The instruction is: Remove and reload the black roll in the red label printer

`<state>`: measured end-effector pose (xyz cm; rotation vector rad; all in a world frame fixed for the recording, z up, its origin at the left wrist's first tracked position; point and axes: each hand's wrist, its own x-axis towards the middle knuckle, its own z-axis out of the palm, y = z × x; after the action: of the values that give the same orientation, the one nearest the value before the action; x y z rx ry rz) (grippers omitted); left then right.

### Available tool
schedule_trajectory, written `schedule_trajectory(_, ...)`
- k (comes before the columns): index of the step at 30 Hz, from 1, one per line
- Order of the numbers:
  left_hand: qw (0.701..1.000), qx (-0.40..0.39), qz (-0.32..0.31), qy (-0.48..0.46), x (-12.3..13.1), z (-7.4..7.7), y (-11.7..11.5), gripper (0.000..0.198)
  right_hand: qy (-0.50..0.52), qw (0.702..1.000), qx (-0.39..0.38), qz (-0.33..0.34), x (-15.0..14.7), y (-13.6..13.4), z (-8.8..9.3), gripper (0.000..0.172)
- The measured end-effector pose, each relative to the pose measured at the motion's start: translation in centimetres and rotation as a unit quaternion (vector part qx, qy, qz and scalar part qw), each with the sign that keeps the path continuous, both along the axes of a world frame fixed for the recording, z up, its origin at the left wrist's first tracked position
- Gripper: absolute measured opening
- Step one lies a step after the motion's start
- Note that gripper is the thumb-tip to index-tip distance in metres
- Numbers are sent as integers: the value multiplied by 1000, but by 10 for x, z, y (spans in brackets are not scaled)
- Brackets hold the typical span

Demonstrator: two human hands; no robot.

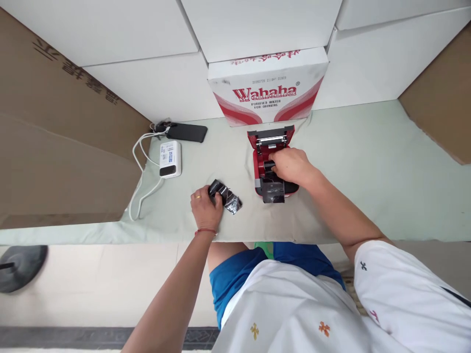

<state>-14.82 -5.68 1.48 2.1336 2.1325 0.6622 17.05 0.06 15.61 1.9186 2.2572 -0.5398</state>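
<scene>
A red and black device (258,158) lies on the cloth-covered table with its lid raised toward the back. My right hand (292,165) reaches into it from the right, its fingers closed on a black roll (269,165) inside. A dark, shiny film (273,191) hangs over the device's front edge. To the left, my left hand (206,206) rests on the table, fingers wrapped round one end of a crumpled black film roll (221,190). The loose end of that film lies to the right of the hand.
A Wahaha carton (270,93) stands behind the device. At the left are a black phone (187,132), a white power bank (170,159) and white cables (142,196). Cardboard panels (66,147) rise at both sides, with white boxes (147,88) along the back.
</scene>
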Motion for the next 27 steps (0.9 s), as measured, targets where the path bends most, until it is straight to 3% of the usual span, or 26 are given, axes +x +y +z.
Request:
schedule_trajectory(2,1000,-7,1,2,1,2,-1,42,44,999,15,8,1,-2,-1,26)
schedule_trajectory(4,1000,-14,3,1,2,3,-1,42,153,986,58,43,5,-7,0,22)
schedule_trajectory(7,1000,-17,5,-7,3,4,-2,41,308,927,211,38,15,-12,0,31)
schedule_trajectory(9,1000,-13,7,-8,4,4,-2,40,329,887,324,-14,24,-9,-2,41)
schedule_trajectory(11,1000,-10,8,-2,4,5,-2,39,315,868,383,-33,31,-2,-7,48)
schedule_trajectory(15,1000,-10,6,15,3,5,-1,40,313,873,375,-8,35,0,-17,53)
schedule_trajectory(22,1000,-5,6,14,3,4,-2,40,359,875,325,-8,30,-50,-21,53)
schedule_trajectory(27,1000,-11,7,7,3,5,-2,40,364,879,308,3,29,-68,-40,45)
